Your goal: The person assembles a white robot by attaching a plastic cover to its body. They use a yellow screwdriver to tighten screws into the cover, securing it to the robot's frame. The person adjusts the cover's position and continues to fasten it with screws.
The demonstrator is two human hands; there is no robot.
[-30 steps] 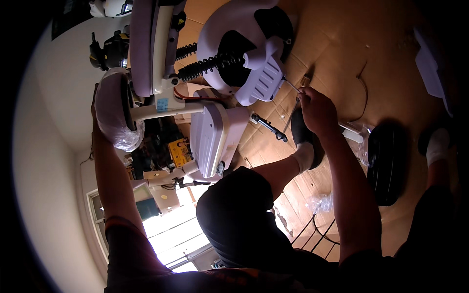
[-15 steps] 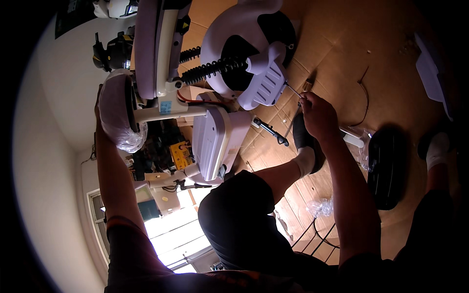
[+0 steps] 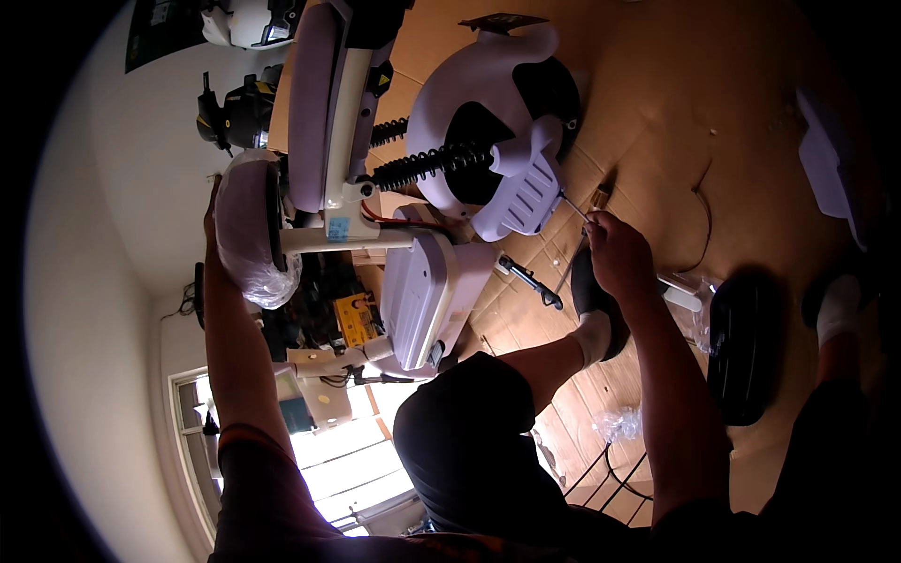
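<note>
A pale purple electric scooter (image 3: pixel 413 291) stands tilted across the view. My right hand (image 3: pixel 619 251) is closed around a thin metal rod tool (image 3: pixel 575 205), whose tip meets the edge of the slatted purple cover (image 3: pixel 526 192) beside the wheel (image 3: pixel 474 141). The tool's handle end is hidden in my fingers. At the left, my left hand (image 3: pixel 212 208) lies against the outer side of the plastic-wrapped seat (image 3: pixel 249 230); its fingers are mostly hidden behind it.
Black coil springs (image 3: pixel 432 167) sit beside the wheel, and a kickstand (image 3: pixel 532 281) sticks out below. Cardboard (image 3: pixel 657 122) covers the floor. A brush (image 3: pixel 603 194), a black long case-like part (image 3: pixel 746 347), a purple panel (image 3: pixel 833 169) and a wire rack (image 3: pixel 610 479) lie around my legs.
The whole scene has shifted slightly right and down in view. My right hand still holds the tool at the cover, and my left hand remains at the seat.
</note>
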